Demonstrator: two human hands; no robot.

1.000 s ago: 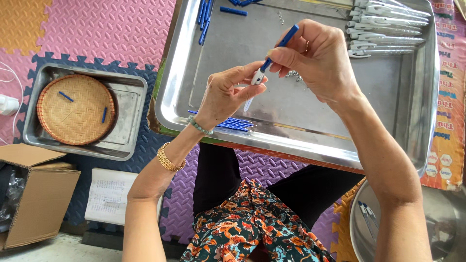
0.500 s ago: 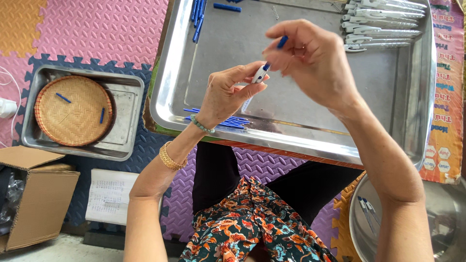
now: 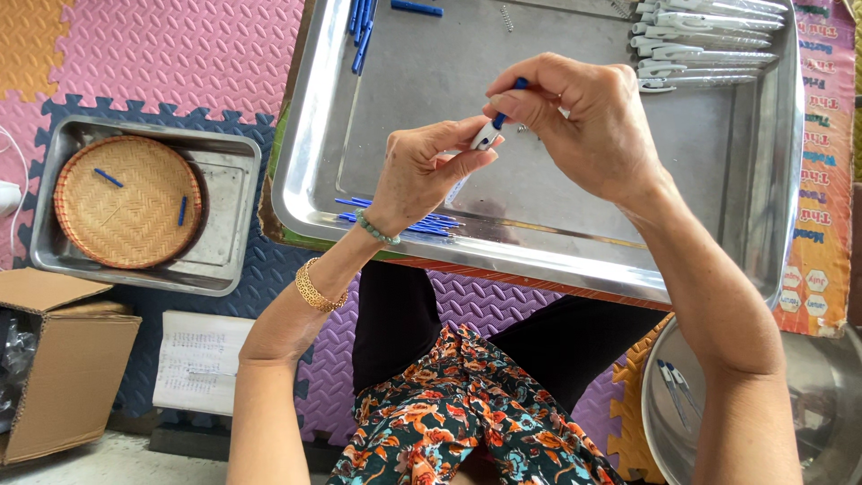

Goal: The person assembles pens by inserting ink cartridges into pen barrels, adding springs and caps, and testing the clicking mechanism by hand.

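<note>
Pen: we held a white pen barrel above the middle of the steel tray, between both hands.
Left hand: our left hand had thumb and fingers pressed around the barrel's lower end, pinching it.
Right hand: our right hand pinched a blue refill at the barrel's upper end.
Change: a second ago most of the blue piece showed beyond the fingers; now we saw only a short stub, so we judged it had gone well into the barrel.
Meaning: we took this pen to be nearly put together.
Far right: finished white pens lay in a row in the tray's far right corner.
Near left: loose blue refills lay by the tray's near rim.
Left: a woven basket sat in a smaller steel tray.
</note>
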